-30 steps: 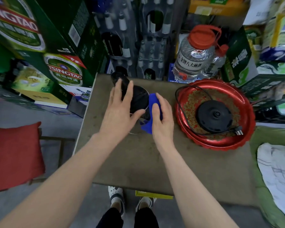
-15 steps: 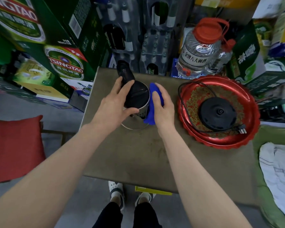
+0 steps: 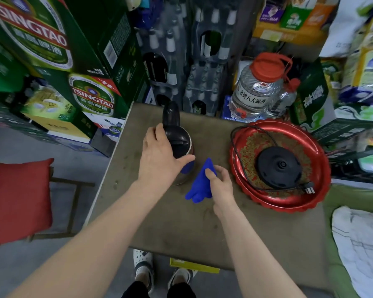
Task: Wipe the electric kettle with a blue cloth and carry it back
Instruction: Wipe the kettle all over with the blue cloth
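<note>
The electric kettle (image 3: 178,138), steel with a black lid and handle, stands on the brown table (image 3: 181,233) near its far left. My left hand (image 3: 159,160) wraps over the kettle's top and side, holding it. The blue cloth (image 3: 199,186) hangs just right of the kettle's base, apart from it, pinched in my right hand (image 3: 221,186). The kettle's black round base (image 3: 278,166) lies with its cord in a red tray (image 3: 289,203) at the right of the table.
Green beer cartons (image 3: 91,97) are stacked at the left and packs of bottles behind the table. A big clear jug with a red cap (image 3: 256,91) stands behind the tray. A red-cushioned stool (image 3: 17,201) is left, a white cloth (image 3: 360,239) right.
My right hand has pulled the blue cloth off the kettle's side, down and toward me. My left hand has shifted its hold on the kettle's top.
</note>
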`<state>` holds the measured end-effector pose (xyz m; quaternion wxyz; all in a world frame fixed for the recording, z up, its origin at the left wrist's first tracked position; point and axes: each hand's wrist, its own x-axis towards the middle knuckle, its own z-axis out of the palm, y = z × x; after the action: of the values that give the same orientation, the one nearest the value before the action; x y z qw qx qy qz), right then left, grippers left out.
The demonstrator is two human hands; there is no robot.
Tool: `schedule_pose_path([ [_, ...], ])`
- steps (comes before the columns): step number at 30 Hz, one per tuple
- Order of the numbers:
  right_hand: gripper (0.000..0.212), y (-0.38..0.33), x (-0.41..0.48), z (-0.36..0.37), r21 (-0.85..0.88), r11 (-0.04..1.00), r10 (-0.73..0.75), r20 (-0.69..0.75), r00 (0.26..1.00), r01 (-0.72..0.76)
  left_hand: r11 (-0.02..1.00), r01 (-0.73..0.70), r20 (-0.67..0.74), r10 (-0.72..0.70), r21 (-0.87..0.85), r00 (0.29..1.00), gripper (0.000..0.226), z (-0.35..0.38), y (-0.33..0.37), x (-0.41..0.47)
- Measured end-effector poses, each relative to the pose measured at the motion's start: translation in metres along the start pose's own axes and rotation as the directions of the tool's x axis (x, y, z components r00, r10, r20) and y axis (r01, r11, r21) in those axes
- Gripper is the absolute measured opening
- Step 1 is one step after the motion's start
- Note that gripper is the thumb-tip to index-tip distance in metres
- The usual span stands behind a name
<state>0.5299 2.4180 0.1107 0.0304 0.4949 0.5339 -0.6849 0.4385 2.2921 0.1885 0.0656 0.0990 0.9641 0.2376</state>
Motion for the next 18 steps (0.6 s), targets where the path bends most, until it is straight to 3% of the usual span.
schedule_pose_path([
  [3, 0.031, -0.010, 0.001, -0.009, 0.055, 0.998, -0.006, -0.002, 1.000, 0.006, 0.999, -0.026, 0.001, 0.026, 0.035, 1.000, 0.099, -0.002, -0.003, 0.010],
  [5, 0.037, -0.017, 0.001, -0.012, 0.076, 0.993, -0.086, -0.018, 0.996, 0.087, 0.992, -0.126, 0.086, 0.124, 0.012, 0.989, 0.098, -0.009, -0.008, 0.018],
  [9, 0.049, -0.032, -0.009, -0.004, 0.049, 0.955, -0.294, -0.005, 0.956, 0.294, 0.932, -0.355, 0.277, 0.362, -0.075, 0.890, 0.100, -0.018, -0.014, 0.037],
  [13, 0.046, -0.038, -0.020, 0.015, -0.106, 0.846, -0.523, 0.018, 0.852, 0.522, 0.936, -0.352, 0.266, 0.339, 0.001, 0.902, 0.101, -0.010, -0.012, 0.032],
  [15, 0.042, -0.032, -0.015, 0.022, -0.155, 0.826, -0.548, 0.002, 0.836, 0.542, 0.940, -0.342, 0.242, 0.335, -0.017, 0.910, 0.100, -0.008, -0.013, 0.029],
  [18, 0.039, -0.011, 0.014, 0.020, -0.170, 0.904, -0.403, -0.041, 0.914, 0.391, 0.933, -0.355, 0.246, 0.356, -0.050, 0.902, 0.099, -0.011, -0.016, 0.032],
])
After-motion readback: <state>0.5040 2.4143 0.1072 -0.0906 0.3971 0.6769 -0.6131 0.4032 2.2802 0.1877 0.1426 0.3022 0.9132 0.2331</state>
